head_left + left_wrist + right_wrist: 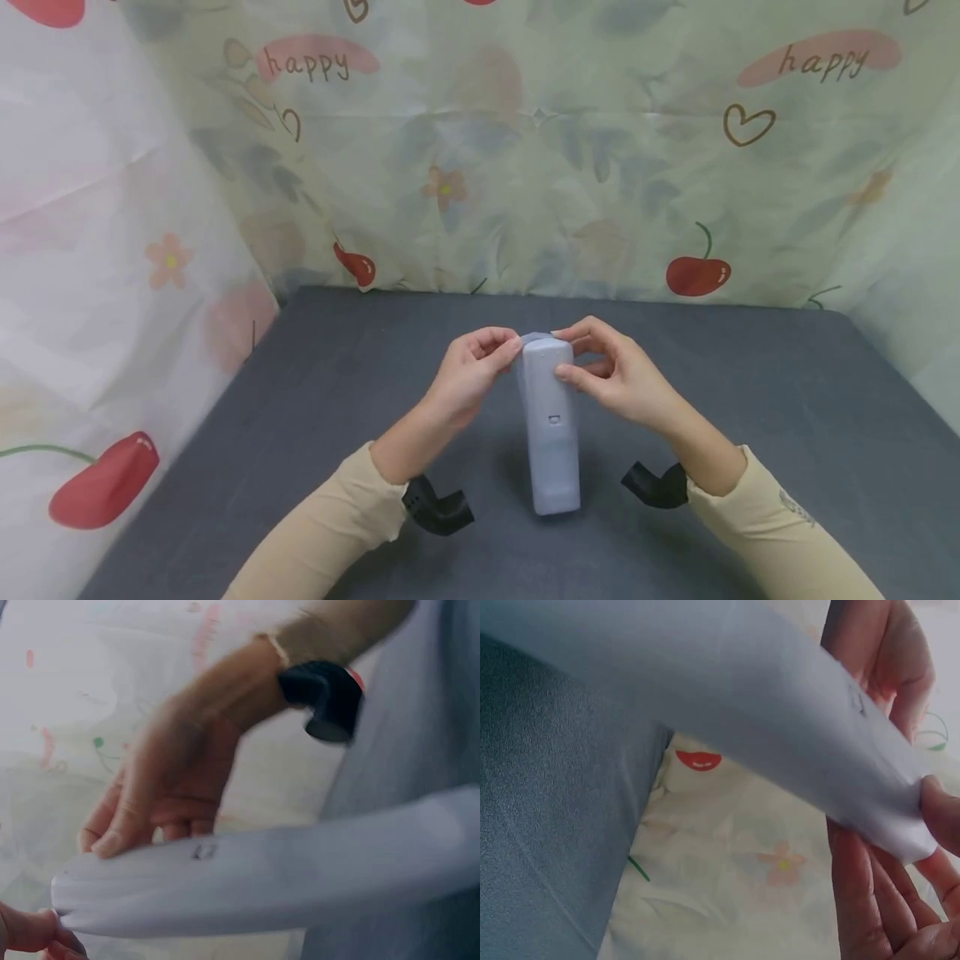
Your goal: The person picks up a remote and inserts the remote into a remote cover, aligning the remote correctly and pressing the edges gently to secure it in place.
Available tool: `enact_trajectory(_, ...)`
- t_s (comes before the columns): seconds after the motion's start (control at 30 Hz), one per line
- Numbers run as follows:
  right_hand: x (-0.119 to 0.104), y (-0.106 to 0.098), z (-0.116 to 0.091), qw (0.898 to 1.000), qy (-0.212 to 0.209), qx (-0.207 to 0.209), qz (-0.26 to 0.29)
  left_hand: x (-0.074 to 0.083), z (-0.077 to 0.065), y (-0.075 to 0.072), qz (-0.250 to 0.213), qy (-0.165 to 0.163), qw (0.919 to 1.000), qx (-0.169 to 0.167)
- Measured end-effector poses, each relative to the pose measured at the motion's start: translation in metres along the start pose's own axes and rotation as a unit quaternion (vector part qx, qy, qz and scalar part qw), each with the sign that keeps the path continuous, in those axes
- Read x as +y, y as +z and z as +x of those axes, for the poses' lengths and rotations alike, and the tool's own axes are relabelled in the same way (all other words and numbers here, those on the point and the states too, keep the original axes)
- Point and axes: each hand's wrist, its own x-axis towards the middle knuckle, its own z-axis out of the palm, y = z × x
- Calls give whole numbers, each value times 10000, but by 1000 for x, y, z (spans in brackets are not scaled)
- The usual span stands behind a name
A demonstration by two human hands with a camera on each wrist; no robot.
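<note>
A long pale grey object (553, 458), like a smooth plastic case with rounded edges, stands tilted between both hands, its narrow end up. A small dark mark shows on its face. The right hand (622, 375) holds the upper end, thumb on the face and fingers behind the right edge. At the top left corner the left hand (467, 371) pinches a thin, translucent-looking edge between thumb and forefinger. The left wrist view shows the case (262, 881) lying lengthwise, with the right hand (172, 765) on its upper edge. Some right fingers (862, 900) show beneath the end in the right wrist view.
A dark grey cloth-covered table (360, 350) lies below the hands. Behind it hangs a patterned curtain (525, 183) with cherries and writing, and a similar sheet (90, 250) is at the left. Black wrist mounts (442, 510) jut out below both forearms.
</note>
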Motion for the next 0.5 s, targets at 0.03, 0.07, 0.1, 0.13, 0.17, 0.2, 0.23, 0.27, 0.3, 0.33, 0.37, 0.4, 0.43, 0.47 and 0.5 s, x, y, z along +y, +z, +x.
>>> enact_trajectory(0.03,0,2,0,10000,-15,49,-62,-1,-1,1,126,149,9998,94)
enact_trajectory(0.07,-1,3,0,9999,-27,98,-110,-1,-2,2,245,294,9991,168)
enact_trajectory(0.1,-1,5,0,9997,-33,149,-164,-2,-4,2,411,473,9978,217)
enact_trajectory(0.13,-1,7,0,9996,-45,211,-208,-3,-5,2,602,668,9956,246)
enact_trajectory(0.17,-1,9,0,9993,-58,275,-265,-3,-6,2,812,885,9924,263)
enact_trajectory(0.2,-1,11,0,9989,-59,348,-302,-4,-7,2,1009,1130,9881,267)
enact_trajectory(0.23,-1,12,1,9984,-77,438,-358,-5,-8,2,1187,1351,9833,283)
enact_trajectory(0.27,-1,14,1,9978,-86,520,-399,-5,-9,2,1331,1559,9783,289)
enact_trajectory(0.3,-1,15,1,9972,-101,598,-428,-6,-10,2,1506,1776,9720,305)
enact_trajectory(0.33,-2,16,1,9967,-120,672,-439,-6,-10,2,1647,1980,9657,317)
enact_trajectory(0.37,-2,17,1,9962,-132,733,-453,-7,-10,2,1751,2149,9602,334)
enact_trajectory(0.4,-2,17,2,9958,-126,788,-453,-7,-11,2,1860,2287,9549,353)
enact_trajectory(0.43,-2,18,2,9954,-130,826,-465,-8,-11,3,1970,2403,9497,374)
enact_trajectory(0.47,-3,18,2,9951,-100,860,-467,-8,-12,3,2071,2500,9451,383)
enact_trajectory(0.5,-3,19,2,9948,-78,890,-488,-9,-12,4,2197,2576,9401,394)
